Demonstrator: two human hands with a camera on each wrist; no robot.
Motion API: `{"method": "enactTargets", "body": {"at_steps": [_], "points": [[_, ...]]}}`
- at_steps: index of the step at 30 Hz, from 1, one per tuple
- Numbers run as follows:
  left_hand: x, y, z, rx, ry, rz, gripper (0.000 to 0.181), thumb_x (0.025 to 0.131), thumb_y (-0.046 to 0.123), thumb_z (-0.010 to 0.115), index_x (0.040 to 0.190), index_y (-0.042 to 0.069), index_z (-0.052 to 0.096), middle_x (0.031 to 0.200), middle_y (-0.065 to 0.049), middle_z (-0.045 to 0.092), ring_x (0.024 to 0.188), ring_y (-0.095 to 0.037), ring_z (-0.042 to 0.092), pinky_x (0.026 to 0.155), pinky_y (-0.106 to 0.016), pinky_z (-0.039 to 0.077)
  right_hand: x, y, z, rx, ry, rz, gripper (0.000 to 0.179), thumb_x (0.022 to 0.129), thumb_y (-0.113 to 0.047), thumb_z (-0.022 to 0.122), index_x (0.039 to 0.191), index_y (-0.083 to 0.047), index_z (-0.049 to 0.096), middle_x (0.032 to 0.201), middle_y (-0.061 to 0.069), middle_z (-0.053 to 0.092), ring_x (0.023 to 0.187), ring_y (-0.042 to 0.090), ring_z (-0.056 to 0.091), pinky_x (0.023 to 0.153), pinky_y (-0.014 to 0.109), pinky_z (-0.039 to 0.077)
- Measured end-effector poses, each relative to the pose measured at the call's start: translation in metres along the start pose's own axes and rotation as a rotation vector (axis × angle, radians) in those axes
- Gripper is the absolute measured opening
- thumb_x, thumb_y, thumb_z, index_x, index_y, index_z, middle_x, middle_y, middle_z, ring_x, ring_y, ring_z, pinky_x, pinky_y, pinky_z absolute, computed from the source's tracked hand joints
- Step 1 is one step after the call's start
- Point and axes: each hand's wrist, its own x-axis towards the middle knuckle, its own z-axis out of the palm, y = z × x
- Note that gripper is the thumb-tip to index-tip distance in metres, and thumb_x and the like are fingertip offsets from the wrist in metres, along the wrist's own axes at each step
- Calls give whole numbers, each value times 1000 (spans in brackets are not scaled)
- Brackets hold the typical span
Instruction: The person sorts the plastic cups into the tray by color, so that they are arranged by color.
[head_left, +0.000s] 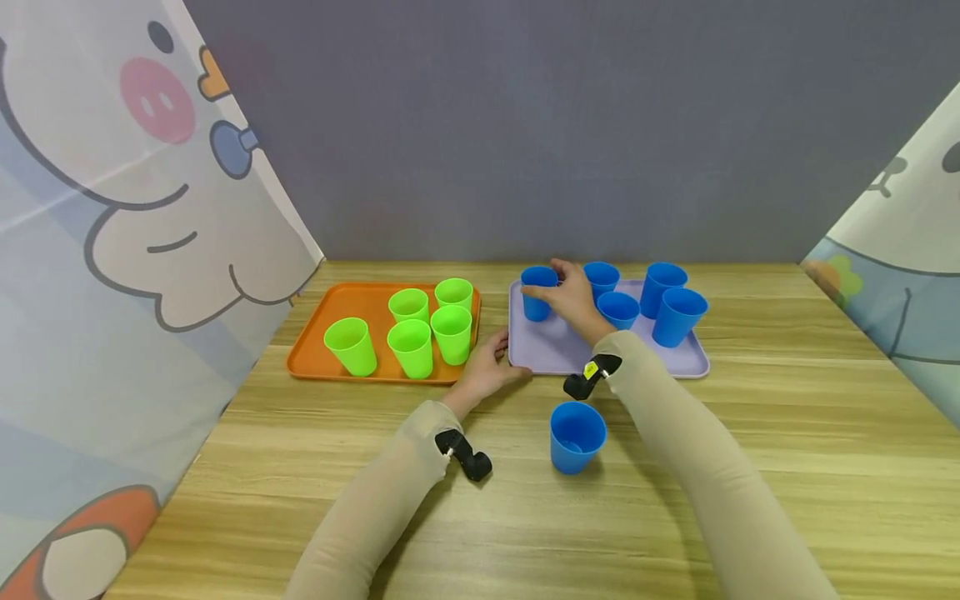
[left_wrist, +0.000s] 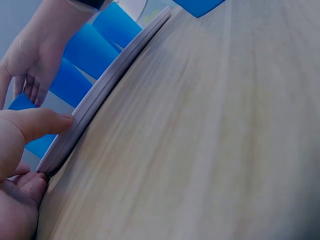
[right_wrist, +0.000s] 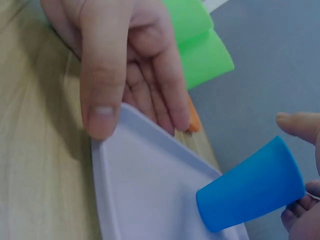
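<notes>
At the front left corner of the lilac tray (head_left: 543, 354), my left hand (head_left: 486, 372) holds the rim, thumb on the front edge and fingers along the left side. My right hand (head_left: 576, 302) reaches over the tray beside a blue cup (head_left: 536, 307) standing upright at its left end. In the right wrist view, that hand's thumb (right_wrist: 295, 124) is spread away from the blue cup (right_wrist: 250, 187), while its other fingertips sit close to the rim. Several more blue cups (head_left: 678, 318) stand on the tray's right half, partly behind the right hand and sleeve.
Left of the lilac tray lies an orange tray (head_left: 311, 346) bearing several green cups (head_left: 411, 350). Another blue cup (head_left: 576, 442) stands on the wooden table (head_left: 525, 533) between the forearms. A grey panel (head_left: 525, 133) rises behind the table.
</notes>
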Motion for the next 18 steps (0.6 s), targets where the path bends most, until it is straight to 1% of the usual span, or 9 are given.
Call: {"method": "enactTargets", "body": {"at_steps": [3, 9, 12, 18], "points": [[0, -1, 1, -3, 1, -7, 79, 79, 5, 83, 145, -6, 43, 140, -23, 50, 127, -35, 51, 109, -42, 41, -3, -3, -1, -18, 15, 3, 87, 83, -31, 81, 151, 1, 37, 145, 22, 41, 134, 37, 41, 110, 46, 39], [0, -3, 1, 6, -1, -8, 78, 79, 5, 83, 146, -4, 43, 140, -21, 50, 127, -34, 52, 109, -41, 41, -11, -13, -8, -15, -4, -15, 89, 84, -30, 81, 153, 0, 33, 147, 21, 38, 135, 37, 39, 110, 46, 38], [0, -2, 1, 11, -6, -7, 78, 79, 5, 83, 146, -4, 43, 140, -21, 51, 127, -33, 52, 110, -40, 40, -18, -18, -15, 4, -15, -38, 90, 83, -29, 81, 153, 0, 33, 146, 21, 38, 135, 37, 40, 111, 45, 37], [-2, 1, 0, 9, -4, -3, 78, 79, 6, 83, 146, -5, 44, 139, -21, 52, 127, -33, 52, 109, -40, 41, -32, -22, -30, 29, -50, -130, 88, 84, -25, 81, 153, 0, 33, 144, 22, 39, 136, 36, 38, 114, 43, 33]]}}
